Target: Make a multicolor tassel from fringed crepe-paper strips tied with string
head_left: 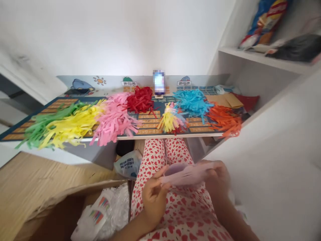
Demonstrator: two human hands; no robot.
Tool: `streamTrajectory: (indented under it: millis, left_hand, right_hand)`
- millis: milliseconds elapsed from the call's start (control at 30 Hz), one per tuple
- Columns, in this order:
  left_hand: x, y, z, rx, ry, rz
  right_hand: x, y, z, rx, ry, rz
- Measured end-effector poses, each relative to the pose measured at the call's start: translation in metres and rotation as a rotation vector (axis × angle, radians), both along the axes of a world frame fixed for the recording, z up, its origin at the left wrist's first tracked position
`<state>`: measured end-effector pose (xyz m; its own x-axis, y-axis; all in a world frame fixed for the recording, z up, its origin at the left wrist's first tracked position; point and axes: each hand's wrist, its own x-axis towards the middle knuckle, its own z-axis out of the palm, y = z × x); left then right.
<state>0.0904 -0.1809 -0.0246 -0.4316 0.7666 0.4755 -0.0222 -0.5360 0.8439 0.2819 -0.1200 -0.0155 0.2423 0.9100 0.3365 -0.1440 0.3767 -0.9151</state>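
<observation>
your right hand pinches the right end of the soft, light lilac paper, while your half-open left hand barely touches its left end, so hold it by the ends.

Hands at 6 o'clock: 2, left hand and right hand. Lilac paper bundle: 1, between them.

Paper fringe bunches on desk, 9 to 3 o'clock: 7. Green bunch, yellow bunch, pink bunch, red bunch, mixed-colour bunch, blue bunch, orange bunch: 1 each.

Phone at 12 o'clock: 1. Shelf at 2 o'clock: 1. Packets on it: 2, printed packet and dark packet. Cardboard box at 7 o'clock: 1.
</observation>
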Motion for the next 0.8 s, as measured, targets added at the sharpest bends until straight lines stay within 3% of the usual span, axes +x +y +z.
streamTrajectory:
  millis: [300,500,700,800]
  left_hand:
    - [-0.011,-0.003,0.027,0.188,0.191,-0.257]
    - [-0.023,-0.007,0.035,0.226,0.208,-0.274]
    - [-0.020,-0.009,0.032,0.202,0.084,-0.304]
    - [-0.013,-0.009,0.024,0.153,0.015,-0.251]
  right_hand:
    - [0.003,-0.003,0.016,0.127,0.146,0.171]
    - [0.005,0.000,0.014,0.205,0.177,0.312]
    - [0.006,0.001,0.010,0.199,0.175,0.317]
    - [0.008,0.002,0.008,0.177,0.174,0.275]
